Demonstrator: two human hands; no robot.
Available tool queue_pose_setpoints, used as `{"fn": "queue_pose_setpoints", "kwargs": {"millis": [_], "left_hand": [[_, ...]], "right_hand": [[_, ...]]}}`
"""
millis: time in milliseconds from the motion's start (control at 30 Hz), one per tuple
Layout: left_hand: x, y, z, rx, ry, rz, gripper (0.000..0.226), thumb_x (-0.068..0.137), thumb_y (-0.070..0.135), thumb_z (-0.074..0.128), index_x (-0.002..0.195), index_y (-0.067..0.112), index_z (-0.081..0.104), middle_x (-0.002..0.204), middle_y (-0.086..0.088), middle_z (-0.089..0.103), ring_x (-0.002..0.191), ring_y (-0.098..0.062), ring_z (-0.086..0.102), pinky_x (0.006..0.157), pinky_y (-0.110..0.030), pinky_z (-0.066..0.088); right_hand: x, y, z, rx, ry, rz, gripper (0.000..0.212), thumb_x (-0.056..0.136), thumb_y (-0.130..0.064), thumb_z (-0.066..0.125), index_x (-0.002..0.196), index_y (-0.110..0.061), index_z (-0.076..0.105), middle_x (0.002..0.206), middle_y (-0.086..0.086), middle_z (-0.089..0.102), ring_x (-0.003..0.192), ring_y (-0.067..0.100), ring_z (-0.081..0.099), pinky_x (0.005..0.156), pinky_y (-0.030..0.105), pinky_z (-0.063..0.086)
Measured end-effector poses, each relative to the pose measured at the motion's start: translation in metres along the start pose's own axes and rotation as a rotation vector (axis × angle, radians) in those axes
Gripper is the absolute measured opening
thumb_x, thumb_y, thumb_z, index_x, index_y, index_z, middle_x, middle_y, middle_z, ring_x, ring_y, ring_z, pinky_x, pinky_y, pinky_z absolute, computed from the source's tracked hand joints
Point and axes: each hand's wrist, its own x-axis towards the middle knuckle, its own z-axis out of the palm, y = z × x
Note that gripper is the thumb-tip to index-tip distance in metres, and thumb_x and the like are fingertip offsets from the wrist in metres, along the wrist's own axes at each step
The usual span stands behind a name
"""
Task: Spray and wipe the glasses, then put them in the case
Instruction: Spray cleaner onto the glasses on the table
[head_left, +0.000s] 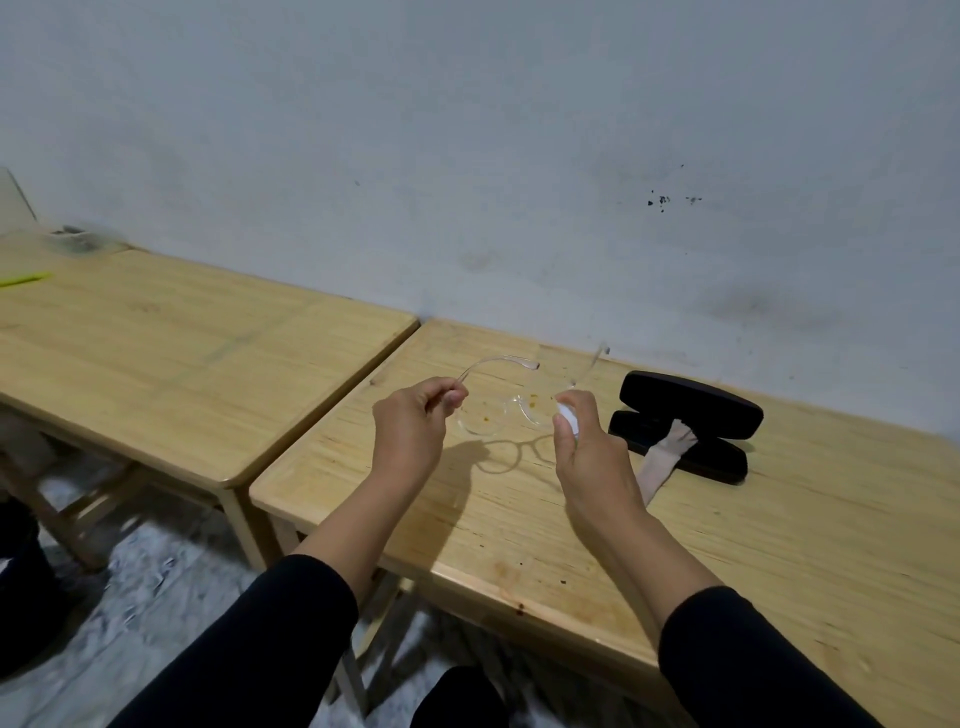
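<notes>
Black sleeves, two, at the bottom of the view, forearms reaching forward over a pale wooden table. Left hand: fingers curled, thumb and forefinger pinching the hinge end of the glasses where one temple arm meets the frame. Right hand: closed around a small white spray bottle, its top showing above the fingers and set close against the other lens; whether a finger is pressing the nozzle cannot be told. Glasses: clear plastic frame, round lenses, both temples unfolded and pointing away towards the wall; held above the tabletop, their shadow falling on the wood below; orange-brown specks visible on the lens nearer the bottle. Handling, by judgement: light, thin and somewhat springy, lenses prone to smearing and scratching, likely slippery once wet; best held by the frame edge or hinge, as now, never by the lens faces. Case: black, hard-shelled, lying open on the table to the right, just beyond the right hand. Cloth: pale strip, draped out of the case onto the table.
</notes>
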Motion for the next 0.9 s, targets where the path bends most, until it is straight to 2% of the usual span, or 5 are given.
{"fn": "queue_pose_setpoints", "kwargs": {"millis": [400,533,733,833,900], "left_hand": [[0.0,0.009,0.004,0.002,-0.009,0.016,0.013,0.087,0.008,0.061,0.084,0.015,0.072,0.073,0.004,0.068,0.073,0.001,0.064,0.066,0.002,0.041],[-0.002,0.014,0.008,0.005,-0.019,0.024,0.014,0.087,0.008,0.06,0.084,0.016,0.071,0.072,0.004,0.068,0.073,-0.001,0.064,0.065,0.002,0.04],[-0.002,0.021,0.01,-0.017,-0.021,0.029,0.014,0.087,0.007,0.059,0.085,0.014,0.071,0.071,0.005,0.067,0.073,-0.002,0.064,0.065,0.002,0.04],[0.001,0.022,0.006,-0.043,-0.012,0.007,0.015,0.088,0.007,0.058,0.086,0.013,0.071,0.074,0.004,0.068,0.073,0.004,0.063,0.064,0.002,0.041],[0.005,0.021,0.001,-0.071,0.01,-0.016,0.015,0.089,0.008,0.057,0.088,0.013,0.071,0.077,0.002,0.069,0.073,0.005,0.063,0.068,-0.001,0.044]], "right_hand": [[-0.001,-0.011,0.002,-0.016,0.09,-0.12,0.034,0.099,-0.03,0.033,0.131,-0.02,0.038,0.053,-0.003,0.04,0.049,0.02,0.044,0.052,0.03,0.036],[-0.003,-0.024,0.01,-0.023,-0.022,-0.173,0.034,0.099,-0.036,0.028,0.131,-0.027,0.034,0.077,0.005,0.06,0.072,0.027,0.057,0.064,0.032,0.044],[-0.004,-0.032,0.013,-0.005,-0.016,-0.172,0.027,0.099,-0.035,0.03,0.124,-0.024,0.036,0.061,-0.006,0.045,0.063,0.024,0.052,0.058,0.029,0.037],[-0.004,-0.03,0.01,0.15,0.089,-0.157,0.026,0.099,-0.031,0.033,0.124,-0.027,0.039,0.059,-0.003,0.047,0.045,0.007,0.046,0.048,0.024,0.036],[-0.006,-0.025,0.005,0.523,0.16,0.044,0.019,0.099,-0.031,0.034,0.118,-0.033,0.04,0.057,0.0,0.046,0.037,0.008,0.039,0.039,0.022,0.034]]}}
